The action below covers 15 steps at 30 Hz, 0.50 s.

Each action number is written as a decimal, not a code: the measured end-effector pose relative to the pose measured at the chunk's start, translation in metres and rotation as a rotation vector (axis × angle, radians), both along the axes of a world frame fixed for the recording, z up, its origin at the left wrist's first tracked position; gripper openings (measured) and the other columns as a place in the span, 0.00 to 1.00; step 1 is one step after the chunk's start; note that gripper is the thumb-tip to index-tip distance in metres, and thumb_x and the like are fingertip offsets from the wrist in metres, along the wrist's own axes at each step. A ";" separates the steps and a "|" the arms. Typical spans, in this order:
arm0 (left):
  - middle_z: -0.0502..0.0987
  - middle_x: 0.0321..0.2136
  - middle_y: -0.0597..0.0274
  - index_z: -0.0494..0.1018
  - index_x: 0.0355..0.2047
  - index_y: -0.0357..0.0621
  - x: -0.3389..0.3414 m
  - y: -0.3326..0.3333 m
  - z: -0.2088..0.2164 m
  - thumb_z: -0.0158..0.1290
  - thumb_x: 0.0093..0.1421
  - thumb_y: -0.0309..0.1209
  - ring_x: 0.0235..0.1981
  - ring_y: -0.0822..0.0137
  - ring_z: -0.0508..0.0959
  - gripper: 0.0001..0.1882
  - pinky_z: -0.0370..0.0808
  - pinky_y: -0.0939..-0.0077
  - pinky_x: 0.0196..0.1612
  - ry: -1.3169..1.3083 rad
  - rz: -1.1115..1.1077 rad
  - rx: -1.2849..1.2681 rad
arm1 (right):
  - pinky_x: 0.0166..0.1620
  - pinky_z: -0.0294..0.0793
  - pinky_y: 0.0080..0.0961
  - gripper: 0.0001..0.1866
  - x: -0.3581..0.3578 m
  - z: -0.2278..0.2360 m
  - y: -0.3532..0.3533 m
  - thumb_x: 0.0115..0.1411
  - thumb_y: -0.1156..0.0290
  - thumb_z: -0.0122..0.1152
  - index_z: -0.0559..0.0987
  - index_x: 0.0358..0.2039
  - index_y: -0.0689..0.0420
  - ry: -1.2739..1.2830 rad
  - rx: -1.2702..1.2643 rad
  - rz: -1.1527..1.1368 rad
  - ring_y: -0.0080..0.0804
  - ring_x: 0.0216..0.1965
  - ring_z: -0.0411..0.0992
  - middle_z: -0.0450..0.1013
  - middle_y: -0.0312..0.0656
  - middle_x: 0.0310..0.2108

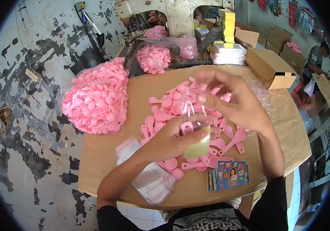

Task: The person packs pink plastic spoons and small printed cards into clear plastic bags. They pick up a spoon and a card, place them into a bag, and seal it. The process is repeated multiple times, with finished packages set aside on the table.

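1. Seems partway along: has a pale-yellow rectangular card apparently inside a clear plastic bag, leaves loose pink plastic scoops and blue printed cards.
2. Holds the bag over the scoops, long axis apparently pointing away from the body.
3. Pinches with left hand; spreads right hand's fingers, seemingly gripping nothing.

Peeling wall, left side, dark patches. Small pale box on it, upper left. Cream metal frame, top centre. Stacked yellow boxes, top right of centre. Brown carton, upper right. Co-worker, dark shirt, seated far right. Red packets hanging, top right. White floor tiles, bottom edge.
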<state>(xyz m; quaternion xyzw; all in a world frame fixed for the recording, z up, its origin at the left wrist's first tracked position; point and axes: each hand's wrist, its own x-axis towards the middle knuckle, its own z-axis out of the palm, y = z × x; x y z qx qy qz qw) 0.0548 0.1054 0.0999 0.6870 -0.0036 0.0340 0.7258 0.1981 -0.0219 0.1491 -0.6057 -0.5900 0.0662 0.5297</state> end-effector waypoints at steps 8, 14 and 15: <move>0.75 0.47 0.46 0.63 0.55 0.32 0.002 0.002 0.008 0.37 0.72 0.36 0.46 0.52 0.80 0.20 0.80 0.63 0.46 -0.171 0.225 -0.077 | 0.28 0.67 0.16 0.05 0.004 -0.002 -0.005 0.59 0.74 0.63 0.82 0.35 0.60 0.126 -0.220 -0.015 0.14 0.27 0.68 0.77 0.32 0.29; 0.76 0.46 0.50 0.65 0.56 0.31 0.002 0.007 -0.002 0.37 0.72 0.34 0.45 0.53 0.80 0.20 0.80 0.65 0.45 -0.154 0.285 0.191 | 0.33 0.73 0.28 0.09 0.000 -0.007 -0.005 0.49 0.72 0.69 0.83 0.33 0.55 -0.696 0.278 -0.214 0.34 0.32 0.72 0.74 0.37 0.29; 0.76 0.46 0.50 0.65 0.56 0.31 0.000 0.007 0.000 0.37 0.72 0.34 0.45 0.53 0.80 0.20 0.80 0.65 0.45 -0.151 0.281 0.191 | 0.34 0.74 0.30 0.09 -0.001 -0.010 -0.005 0.48 0.71 0.70 0.83 0.32 0.55 -0.728 0.232 -0.213 0.35 0.33 0.72 0.75 0.37 0.29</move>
